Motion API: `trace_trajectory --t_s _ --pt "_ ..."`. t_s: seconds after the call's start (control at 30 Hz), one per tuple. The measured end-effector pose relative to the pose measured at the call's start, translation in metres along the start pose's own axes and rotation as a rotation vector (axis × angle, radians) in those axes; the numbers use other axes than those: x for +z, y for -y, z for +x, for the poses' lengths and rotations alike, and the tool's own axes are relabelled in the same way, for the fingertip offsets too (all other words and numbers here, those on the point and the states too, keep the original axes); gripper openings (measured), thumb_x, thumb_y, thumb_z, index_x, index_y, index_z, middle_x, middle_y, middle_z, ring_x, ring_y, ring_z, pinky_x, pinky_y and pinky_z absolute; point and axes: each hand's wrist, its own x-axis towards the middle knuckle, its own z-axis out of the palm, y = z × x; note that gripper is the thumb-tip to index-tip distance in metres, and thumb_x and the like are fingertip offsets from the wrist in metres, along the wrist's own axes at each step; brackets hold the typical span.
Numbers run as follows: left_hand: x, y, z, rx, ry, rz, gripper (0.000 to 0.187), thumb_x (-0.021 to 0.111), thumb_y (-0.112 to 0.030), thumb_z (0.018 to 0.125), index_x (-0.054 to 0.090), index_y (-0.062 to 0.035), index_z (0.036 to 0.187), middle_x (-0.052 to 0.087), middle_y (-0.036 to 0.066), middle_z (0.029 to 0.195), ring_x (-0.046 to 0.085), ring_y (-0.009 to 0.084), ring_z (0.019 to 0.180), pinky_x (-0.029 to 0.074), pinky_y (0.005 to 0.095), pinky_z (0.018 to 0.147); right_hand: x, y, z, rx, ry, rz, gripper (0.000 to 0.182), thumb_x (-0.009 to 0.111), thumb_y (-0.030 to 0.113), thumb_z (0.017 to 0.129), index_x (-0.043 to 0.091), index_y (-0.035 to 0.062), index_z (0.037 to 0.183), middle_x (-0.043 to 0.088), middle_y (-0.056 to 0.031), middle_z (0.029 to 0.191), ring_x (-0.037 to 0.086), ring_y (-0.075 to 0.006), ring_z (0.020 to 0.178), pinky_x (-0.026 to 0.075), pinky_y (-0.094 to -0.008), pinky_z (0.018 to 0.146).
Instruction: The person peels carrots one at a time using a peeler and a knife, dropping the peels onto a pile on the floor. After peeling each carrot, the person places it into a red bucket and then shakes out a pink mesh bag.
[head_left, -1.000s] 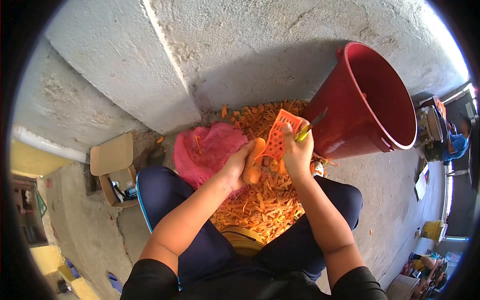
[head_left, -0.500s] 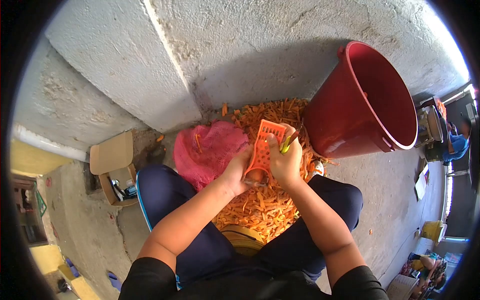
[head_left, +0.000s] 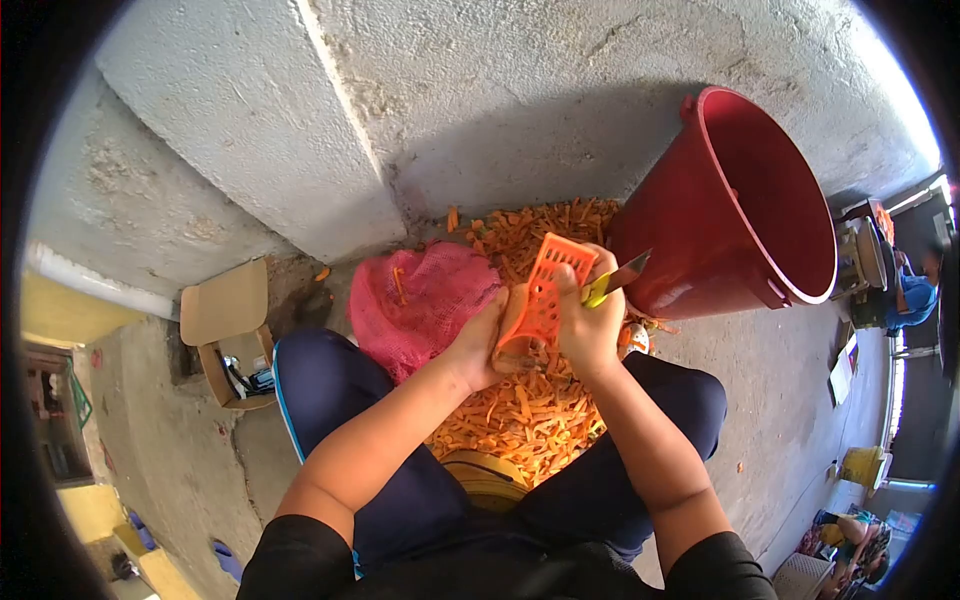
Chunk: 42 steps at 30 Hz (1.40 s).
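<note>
My left hand (head_left: 478, 345) is wrapped round an orange carrot-like piece (head_left: 515, 312), whose blunt end points toward me. An orange perforated grater (head_left: 556, 275) leans against that piece, gripped by my right hand (head_left: 592, 325) with the thumb on its face. The same hand also holds a knife (head_left: 625, 273) with a yellow-green handle, its blade pointing up and right. Beneath both hands lies a heap of orange peelings (head_left: 535, 425). A pink mesh sack (head_left: 415, 300) is beside my left hand.
A tall red bucket (head_left: 690, 220) leans at the right of the peelings. An open cardboard box (head_left: 225, 305) sits at the left by the wall. Between my legs is a yellow rounded object (head_left: 485, 475). Two people (head_left: 915, 290) are at the far right.
The grater has shifted slightly right and tilted, showing more of the orange piece in my left hand. The knife has turned, and its blade now shows broadside.
</note>
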Motion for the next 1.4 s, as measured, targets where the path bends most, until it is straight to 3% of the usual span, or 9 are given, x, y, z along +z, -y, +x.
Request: trace_trajectory --t_s 0.3,0.43,0.5,0.77,0.83,0.93,1.1,1.17,1.4 --pt "0.012 0.0 -0.011 0.01 0.057 0.206 0.039 0.025 -0.039 0.091 0.045 -0.0101 0.109 0.053 0.003 0.088 0.053 0.0155 0.075 0.047 0.031 0.064 0.001 0.007 0.001 0.004 0.002 -0.229 0.019 0.055 0.009 0.08 0.046 0.0008 0.095 0.054 -0.0111 0.072 0.051 -0.0156 0.062 0.043 -0.0275 0.058" --pt "0.002 0.009 -0.015 -0.036 0.273 0.313 0.047 0.032 -0.048 0.086 0.045 -0.0085 0.107 0.052 0.003 0.086 0.053 0.0144 0.073 0.047 0.0289 0.051 -0.027 -0.024 0.048 -0.101 -0.358 -0.381 0.02 0.054 0.017 0.082 0.046 0.001 0.092 0.054 -0.01 0.076 0.05 -0.0158 0.07 0.041 -0.0282 0.064" --pt "0.003 0.011 -0.019 -0.076 0.123 0.317 0.047 0.033 -0.049 0.085 0.045 -0.0099 0.109 0.051 0.002 0.086 0.051 0.0138 0.073 0.047 0.0285 0.05 -0.041 -0.026 0.06 0.18 -0.429 -0.198 0.017 0.052 0.014 0.083 0.046 0.0013 0.092 0.054 -0.0093 0.075 0.049 -0.0132 0.068 0.041 -0.028 0.064" --pt "-0.007 0.001 -0.006 -0.051 0.08 -0.014 0.039 0.033 -0.041 0.088 0.046 -0.0102 0.107 0.057 0.004 0.087 0.057 0.0155 0.076 0.048 0.0298 0.054 -0.003 0.001 0.004 -0.014 0.023 -0.041 0.026 0.052 0.019 0.084 0.042 0.0007 0.1 0.049 -0.0022 0.08 0.045 -0.006 0.07 0.039 -0.0199 0.062" --pt "0.002 0.003 -0.003 0.003 -0.091 0.004 0.042 0.03 -0.045 0.088 0.046 -0.0117 0.107 0.056 0.003 0.088 0.056 0.017 0.077 0.046 0.0303 0.057 0.002 0.005 -0.006 0.013 0.045 -0.063 0.025 0.054 0.013 0.081 0.044 -0.0007 0.099 0.056 -0.0133 0.078 0.056 -0.0172 0.068 0.044 -0.0293 0.061" --pt "0.015 0.002 -0.01 0.001 -0.134 -0.018 0.042 0.028 -0.043 0.089 0.046 -0.0099 0.107 0.056 0.004 0.087 0.057 0.0165 0.073 0.048 0.0323 0.056 0.004 0.013 -0.006 -0.033 0.034 -0.239 0.025 0.055 0.012 0.08 0.044 -0.0003 0.099 0.056 -0.0143 0.072 0.056 -0.0191 0.063 0.044 -0.0289 0.059" --pt "-0.013 0.011 -0.013 -0.128 0.193 0.212 0.044 0.032 -0.046 0.087 0.046 -0.0075 0.105 0.054 0.006 0.088 0.055 0.0163 0.077 0.049 0.0322 0.058 -0.019 -0.013 0.034 -0.151 -0.285 -0.393 0.02 0.056 0.01 0.079 0.045 0.0012 0.094 0.052 -0.0141 0.069 0.048 -0.0178 0.061 0.042 -0.03 0.058" --pt "-0.013 0.014 -0.013 -0.146 0.204 0.198 0.044 0.032 -0.046 0.087 0.046 -0.0079 0.105 0.053 0.005 0.086 0.054 0.0164 0.076 0.049 0.0311 0.054 -0.041 -0.035 0.057 0.065 -0.44 -0.344 0.019 0.054 0.013 0.081 0.045 0.0013 0.094 0.053 -0.0101 0.07 0.047 -0.0168 0.059 0.041 -0.0288 0.057" --pt "-0.027 0.007 0.009 -0.051 0.157 -0.063 0.033 0.035 -0.031 0.089 0.047 -0.0056 0.107 0.057 0.008 0.094 0.057 0.016 0.079 0.05 0.0303 0.064 -0.006 0.002 0.009 -0.014 -0.034 -0.065 0.025 0.054 0.017 0.081 0.045 0.0003 0.097 0.053 -0.0089 0.081 0.05 -0.0153 0.076 0.041 -0.0285 0.071"
